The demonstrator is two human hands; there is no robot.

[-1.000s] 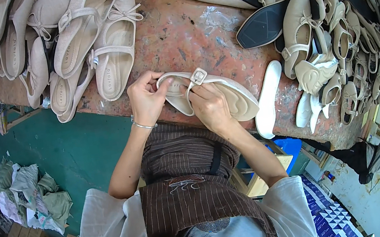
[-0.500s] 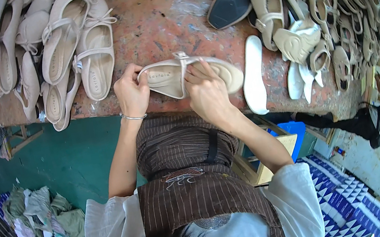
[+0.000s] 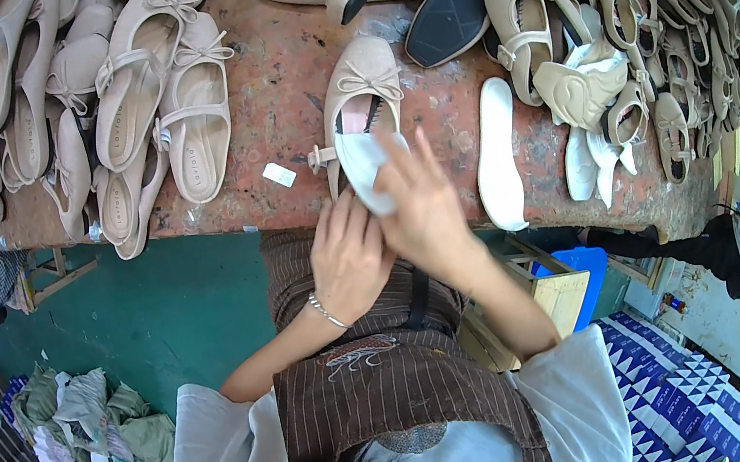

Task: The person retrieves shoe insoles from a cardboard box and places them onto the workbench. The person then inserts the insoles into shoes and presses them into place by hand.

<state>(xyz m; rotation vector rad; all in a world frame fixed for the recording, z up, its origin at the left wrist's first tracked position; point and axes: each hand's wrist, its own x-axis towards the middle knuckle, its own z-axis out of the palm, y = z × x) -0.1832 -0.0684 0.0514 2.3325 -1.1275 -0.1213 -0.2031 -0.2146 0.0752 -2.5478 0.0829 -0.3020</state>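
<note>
A beige strap shoe [image 3: 367,58] with a bow lies in front of me, toe pointing away; dark stitching shows inside its opening. My left hand [image 3: 349,250] is closed round the heel end, its fingers curled. A white insole [image 3: 362,161] lies partly inside the shoe, its near end lifting out toward me. My right hand [image 3: 425,206] has this insole between thumb and fingers; some fingertips are smeared by motion, one points up. Another white insole [image 3: 497,154] rests flat on the table to the right. Left of the shoe is a small white label [image 3: 279,175].
Beige shoes [image 3: 198,123] crowd the table's left side, and a larger pile [image 3: 652,33] fills the right. White insole pieces [image 3: 588,163] lie near the right front edge. At the back is an upturned dark sole [image 3: 448,17]. Cloth scraps [image 3: 98,427] are heaped on the floor.
The shoe that I held sideways is out of my hands; a beige shoe now lies tilted at the back. Another shoe and a white insole are at my hands. A small label has appeared.
</note>
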